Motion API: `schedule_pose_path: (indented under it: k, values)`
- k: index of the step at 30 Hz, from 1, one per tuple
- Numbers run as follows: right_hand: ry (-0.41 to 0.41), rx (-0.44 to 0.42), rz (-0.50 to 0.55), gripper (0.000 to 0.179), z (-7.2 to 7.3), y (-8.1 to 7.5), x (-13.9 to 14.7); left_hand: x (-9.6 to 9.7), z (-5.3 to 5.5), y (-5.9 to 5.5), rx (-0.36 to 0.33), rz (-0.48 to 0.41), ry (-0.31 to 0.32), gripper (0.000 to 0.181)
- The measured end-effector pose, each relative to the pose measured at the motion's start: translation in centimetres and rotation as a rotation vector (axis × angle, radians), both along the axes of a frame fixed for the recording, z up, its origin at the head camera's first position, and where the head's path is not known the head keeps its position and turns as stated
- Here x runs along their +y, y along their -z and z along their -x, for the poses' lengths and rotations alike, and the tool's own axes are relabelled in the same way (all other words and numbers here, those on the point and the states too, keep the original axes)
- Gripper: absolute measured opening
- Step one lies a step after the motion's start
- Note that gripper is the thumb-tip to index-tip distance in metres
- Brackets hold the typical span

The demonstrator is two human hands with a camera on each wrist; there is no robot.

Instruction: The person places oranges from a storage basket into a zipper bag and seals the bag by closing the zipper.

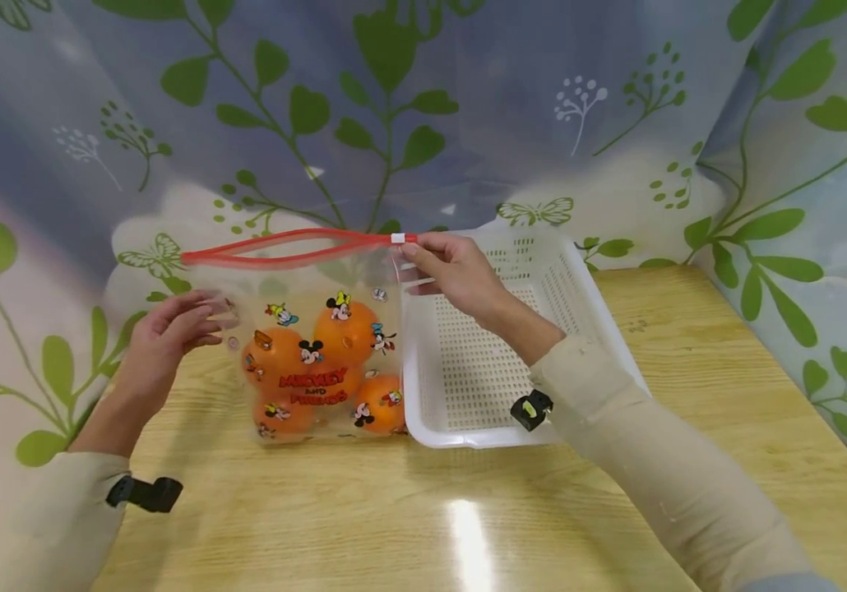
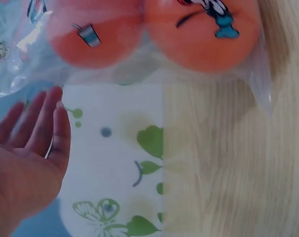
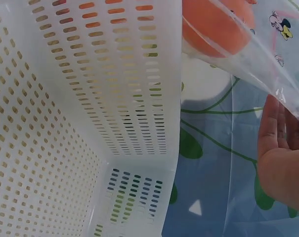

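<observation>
A clear zip bag (image 1: 320, 279) with a red slider strip and cartoon prints stands on the table, its mouth partly parted. Several smooth, round orange things (image 1: 345, 333) lie inside it; two of these orange rounds (image 2: 201, 39) show large in the left wrist view. My right hand (image 1: 460, 271) pinches the bag's top right corner, just by the white slider (image 1: 398, 238). At the bag's left side is my left hand (image 1: 168, 329), fingers loosely bent and fingertips right at the plastic. In the left wrist view the left hand's fingers (image 2: 38, 123) extend beside the bag.
A white perforated basket (image 1: 423, 395) stands to the right of the bag, close against it, under my right forearm. The wooden table (image 1: 305, 518) meets a leaf-patterned curtain (image 1: 423, 131) at the back and sides.
</observation>
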State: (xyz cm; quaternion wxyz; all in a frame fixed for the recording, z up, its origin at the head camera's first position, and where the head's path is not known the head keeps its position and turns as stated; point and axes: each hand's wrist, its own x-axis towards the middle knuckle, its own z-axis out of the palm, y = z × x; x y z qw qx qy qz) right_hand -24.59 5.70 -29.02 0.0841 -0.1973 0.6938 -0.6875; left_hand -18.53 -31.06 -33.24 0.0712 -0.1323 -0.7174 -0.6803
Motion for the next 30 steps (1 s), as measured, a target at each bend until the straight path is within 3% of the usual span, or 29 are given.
schedule_pose_path:
  k: [1, 3, 7, 8, 9, 13, 15, 17, 21, 24, 27, 30]
  values:
    - [-0.006, 0.000, 0.000, 0.026, 0.0, 0.0, 0.0, 0.2, 0.1, -0.1, 0.020, 0.025, -0.032, 0.032]
    - [-0.017, -0.006, 0.005, 0.027, 0.0, 0.1, 0.0, 1.1, 0.2, -0.6, 0.098, 0.071, -0.181, 0.040]
    - [-0.035, 0.000, -0.002, 0.029, -0.1, 0.2, 0.0, 4.1, -0.2, -2.8, 0.358, 0.188, -0.534, 0.045]
    - [-0.039, 0.003, -0.004, 0.030, -0.1, 0.3, 0.0, 4.9, -0.3, -3.5, 0.436, 0.219, -0.599, 0.043]
    - [-0.042, 0.009, -0.006, 0.030, -0.2, 0.3, 0.0, 5.7, -0.3, -4.2, 0.522, 0.252, -0.622, 0.041]
    - [-0.043, 0.021, -0.011, 0.030, -0.3, 0.2, 0.0, 8.4, 0.2, -6.1, 0.825, 0.440, -0.573, 0.041]
    - [-0.042, 0.026, -0.012, 0.029, -0.3, 0.2, 0.0, 9.5, 0.7, -6.8, 0.939, 0.559, -0.504, 0.044]
    - [-0.040, 0.030, -0.016, 0.028, -0.4, 0.1, 0.0, 10.7, 1.3, -7.4, 1.012, 0.697, -0.405, 0.043]
    - [-0.046, 0.041, -0.010, 0.029, -0.4, 0.1, 0.0, 13.2, 2.1, -8.4, 1.016, 1.010, -0.172, 0.040]
    - [-0.056, 0.049, -0.003, 0.030, -0.5, 0.1, 0.0, 14.7, 2.8, -8.7, 0.985, 1.186, -0.077, 0.038]
    - [-0.056, 0.059, -0.009, 0.031, -0.5, 0.2, 0.0, 15.4, 3.5, -8.9, 0.924, 1.279, -0.021, 0.036]
    - [-0.042, 0.072, -0.030, 0.030, -0.4, 0.3, 0.4, 15.8, 4.5, -9.0, 0.818, 1.303, 0.041, 0.033]
